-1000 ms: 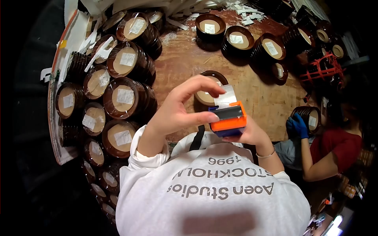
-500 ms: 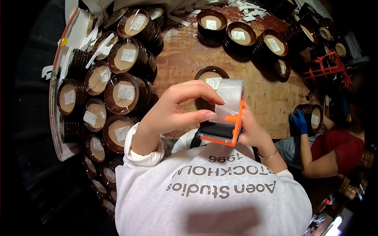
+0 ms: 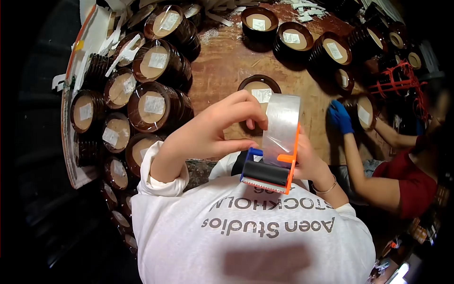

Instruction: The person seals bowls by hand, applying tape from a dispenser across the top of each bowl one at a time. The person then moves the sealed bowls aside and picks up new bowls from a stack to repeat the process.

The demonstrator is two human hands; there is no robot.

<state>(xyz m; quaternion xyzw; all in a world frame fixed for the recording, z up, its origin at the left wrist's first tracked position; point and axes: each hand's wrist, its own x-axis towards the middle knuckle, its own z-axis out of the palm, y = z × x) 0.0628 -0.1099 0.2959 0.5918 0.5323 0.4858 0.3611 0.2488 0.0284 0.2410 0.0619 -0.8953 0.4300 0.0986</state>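
My right hand [image 3: 307, 154] is closed around the orange side of a tape dispenser [image 3: 292, 163]. The dispenser carries a wide roll of clear packing tape [image 3: 282, 118], a black roller, a toothed cutting edge and a blue plastic side piece. Left of the roll is my left hand [image 3: 234, 118], its bent fingers beside the tape. Its thumb points at the blue piece, with a gap between thumb and fingers; whether it touches cannot be made out. Beyond both hands, a brown round dish [image 3: 260, 85] with a white label stands on the wooden table [image 3: 220, 71], partly hidden by hand and tape.
Stacks of labelled brown dishes [image 3: 153, 105], some in clear film, crowd the left. More dish stacks [image 3: 293, 38] curve along the back right, near red strapping [image 3: 397, 83]. At right, a co-worker's blue glove [image 3: 340, 117] touches a dish stack [image 3: 363, 111]. White scraps [image 3: 307, 9] lie behind.
The tape dispenser has shifted slightly right and turned, exposing its blue side. My left thumb and fingers have spread farther apart. The co-worker's gloved hand and stack have moved left and up.
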